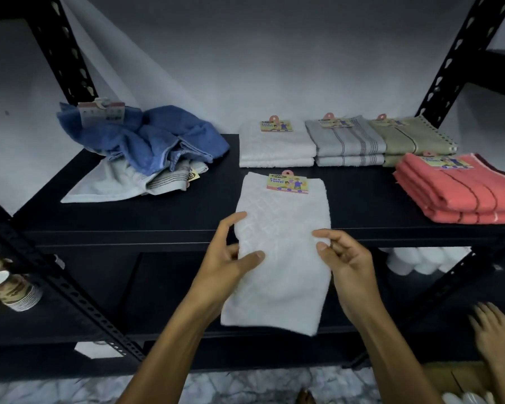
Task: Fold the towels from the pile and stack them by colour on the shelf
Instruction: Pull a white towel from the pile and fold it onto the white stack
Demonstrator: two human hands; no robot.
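Hands held a folded white towel (280, 252) half on the black shelf (158, 217), half over its front edge: left hand (228, 258) gripped its left side, right hand (344, 258) pinched its right edge. Behind lay the unfolded pile (146, 147).

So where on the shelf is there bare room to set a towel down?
Bare shelf between the pile and the white towel held by both hands; also between it and the coral stack. The back right row is crowded.
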